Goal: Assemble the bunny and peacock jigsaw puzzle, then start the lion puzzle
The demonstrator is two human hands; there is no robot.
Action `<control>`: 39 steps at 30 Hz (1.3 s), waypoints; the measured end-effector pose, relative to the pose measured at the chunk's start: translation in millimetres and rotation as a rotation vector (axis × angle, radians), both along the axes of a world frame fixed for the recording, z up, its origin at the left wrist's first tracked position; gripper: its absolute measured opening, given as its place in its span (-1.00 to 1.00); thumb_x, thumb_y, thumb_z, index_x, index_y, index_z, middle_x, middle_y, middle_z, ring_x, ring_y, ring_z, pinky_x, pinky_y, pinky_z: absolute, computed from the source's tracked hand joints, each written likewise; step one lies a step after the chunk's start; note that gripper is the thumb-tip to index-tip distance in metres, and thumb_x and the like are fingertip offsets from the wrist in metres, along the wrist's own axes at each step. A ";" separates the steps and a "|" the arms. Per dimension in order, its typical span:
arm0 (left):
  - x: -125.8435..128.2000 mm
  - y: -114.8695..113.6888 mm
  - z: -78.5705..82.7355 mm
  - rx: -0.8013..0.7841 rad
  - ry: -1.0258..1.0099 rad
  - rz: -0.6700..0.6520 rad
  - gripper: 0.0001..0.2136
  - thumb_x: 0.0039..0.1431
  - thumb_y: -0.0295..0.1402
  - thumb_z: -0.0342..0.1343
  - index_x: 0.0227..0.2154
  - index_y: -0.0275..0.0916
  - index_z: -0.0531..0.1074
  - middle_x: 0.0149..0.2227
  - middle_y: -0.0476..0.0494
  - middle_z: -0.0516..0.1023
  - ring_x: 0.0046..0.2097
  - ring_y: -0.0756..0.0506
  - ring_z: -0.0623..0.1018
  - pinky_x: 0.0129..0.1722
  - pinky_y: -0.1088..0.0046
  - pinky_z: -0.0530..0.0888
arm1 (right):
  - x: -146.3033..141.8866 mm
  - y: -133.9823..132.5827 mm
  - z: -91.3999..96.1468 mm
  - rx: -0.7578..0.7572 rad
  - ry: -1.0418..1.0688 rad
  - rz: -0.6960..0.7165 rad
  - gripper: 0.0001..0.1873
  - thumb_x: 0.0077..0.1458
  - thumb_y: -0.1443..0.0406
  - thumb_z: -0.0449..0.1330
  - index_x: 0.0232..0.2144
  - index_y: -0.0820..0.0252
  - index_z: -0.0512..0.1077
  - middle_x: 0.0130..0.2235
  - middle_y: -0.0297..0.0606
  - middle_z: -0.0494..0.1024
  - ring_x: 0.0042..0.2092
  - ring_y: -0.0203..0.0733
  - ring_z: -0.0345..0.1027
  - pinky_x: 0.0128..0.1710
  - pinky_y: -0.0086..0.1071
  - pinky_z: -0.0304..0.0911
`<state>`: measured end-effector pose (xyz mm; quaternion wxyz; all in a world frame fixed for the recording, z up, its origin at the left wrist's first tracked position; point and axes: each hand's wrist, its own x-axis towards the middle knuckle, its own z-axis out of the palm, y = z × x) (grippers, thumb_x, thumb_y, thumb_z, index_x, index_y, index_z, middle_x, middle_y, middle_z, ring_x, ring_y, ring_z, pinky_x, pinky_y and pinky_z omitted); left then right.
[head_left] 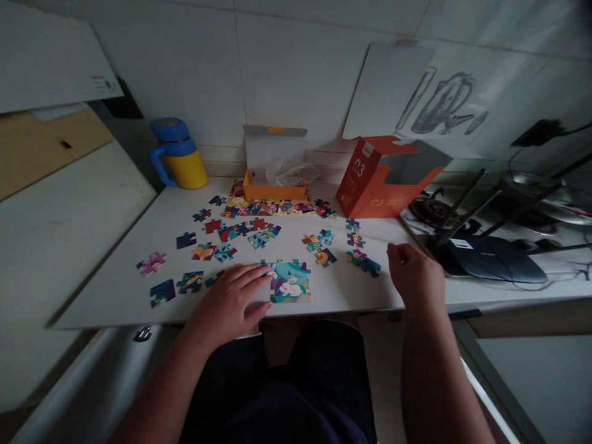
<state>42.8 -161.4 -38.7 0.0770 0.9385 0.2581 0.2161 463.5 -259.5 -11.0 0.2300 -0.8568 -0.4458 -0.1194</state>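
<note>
My left hand [238,299] rests on the white tabletop with its fingers stretched out and the thumb apart. Its fingertips touch the left edge of a joined puzzle section [291,282] that shows a white rabbit on teal. My right hand [414,271] is closed in a loose fist at the right side of the table; whatever it may hold is hidden. Just left of it lie joined dark blue and colourful puzzle pieces [365,262]. An orange-toned piece [325,257] sits above the rabbit section. More loose pieces are spread to the left, including a purple one [152,263].
A yellow-and-blue jug [187,160] stands at the back left. An open orange box [275,192] with clear plastic sits on a colourful picture sheet [231,209]. A tall red-orange box [365,185] is at the back right, beside a black router [490,259] with antennas.
</note>
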 end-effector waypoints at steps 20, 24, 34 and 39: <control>-0.3 -0.5 3.2 0.031 0.088 0.022 -0.56 0.43 -0.19 0.22 0.31 -0.08 0.45 0.39 -0.13 0.50 0.37 -0.27 0.50 0.40 -0.07 0.45 | -61.1 78.8 19.8 -0.300 -0.063 0.492 -0.68 0.40 0.14 0.24 0.04 0.20 0.59 0.05 0.02 0.66 0.02 0.13 0.52 0.08 -0.11 0.32; -0.3 -0.6 3.0 0.017 0.091 0.034 -0.54 0.44 -0.19 0.21 0.34 -0.07 0.44 0.39 -0.12 0.50 0.38 -0.28 0.49 0.41 -0.06 0.44 | -47.8 99.8 18.2 -0.484 -0.099 0.503 -0.61 0.31 0.07 0.35 0.01 0.24 0.60 0.06 0.09 0.63 0.03 0.14 0.54 0.05 -0.14 0.35; 0.2 0.1 5.2 0.007 0.098 0.039 -0.56 0.45 -0.19 0.20 0.33 -0.06 0.44 0.39 -0.12 0.50 0.37 -0.27 0.49 0.40 -0.04 0.44 | -32.0 114.6 -9.6 -0.345 0.047 0.529 -0.61 0.24 0.06 0.37 -0.09 0.28 0.57 0.03 0.10 0.58 -0.05 0.07 0.54 0.01 -0.17 0.39; 0.9 0.7 5.7 0.013 0.095 0.031 -0.56 0.45 -0.20 0.20 0.33 -0.08 0.44 0.38 -0.13 0.51 0.36 -0.28 0.49 0.39 -0.05 0.45 | -29.8 113.3 -7.4 -0.299 0.201 0.484 -0.60 0.17 0.08 0.43 -0.10 0.20 0.49 -0.03 -0.01 0.61 -0.13 0.01 0.51 -0.14 -0.20 0.38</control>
